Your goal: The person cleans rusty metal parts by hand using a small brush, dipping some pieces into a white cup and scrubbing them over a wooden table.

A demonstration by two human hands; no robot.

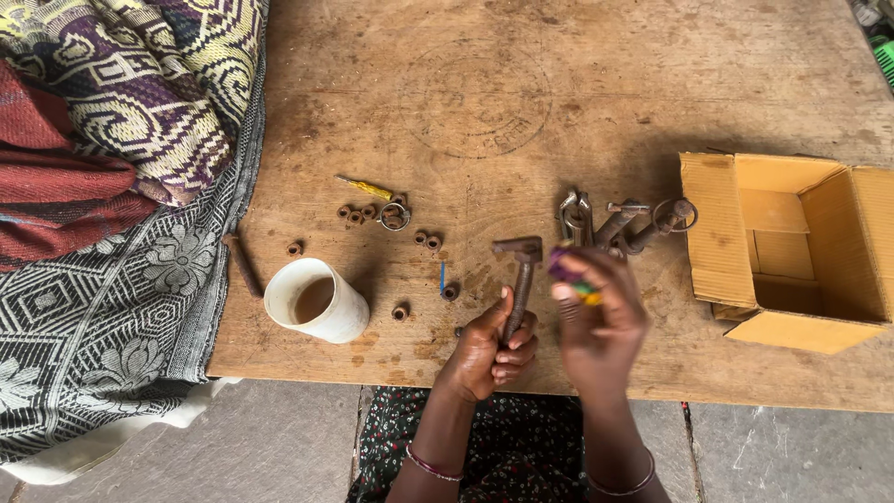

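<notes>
So the fingers of the left hand (486, 352) are wrapped tight round the shank of a rusty T-head bolt (521, 278), which is held upright-ish just below centre frame with its flat head pointing up the picture. The right hand (599, 315) is a bit motion-blurred, but its fingertips are pinched on a small purple and yellow thing (570, 276), maybe a brush or a rag, can't really be told, kept just beside the bolt's head. Judging from that, the step in hand looks like the bolt being cleaned or worked over; the next move would call for the purple thing to be brought against the shank while the bolt is kept steady, and a firm grip will be needed since rust is flaky. The bolt itself looks brown and pitted all over, with a blocky head. Further out, more rusty bolts and ring clamps (622, 222) are piled just above the hands, and an open yellow cardboard box (722, 233) sits at the right. Small rusty nuts (358, 213) are scattered left of centre, with a yellow-handled tool (365, 187) and a white cup (317, 300) of brownish liquid lower left. It's all laid out on a worn wooden board (577, 84), with patterned cloth (121, 140) bunched at the upper left.
</notes>
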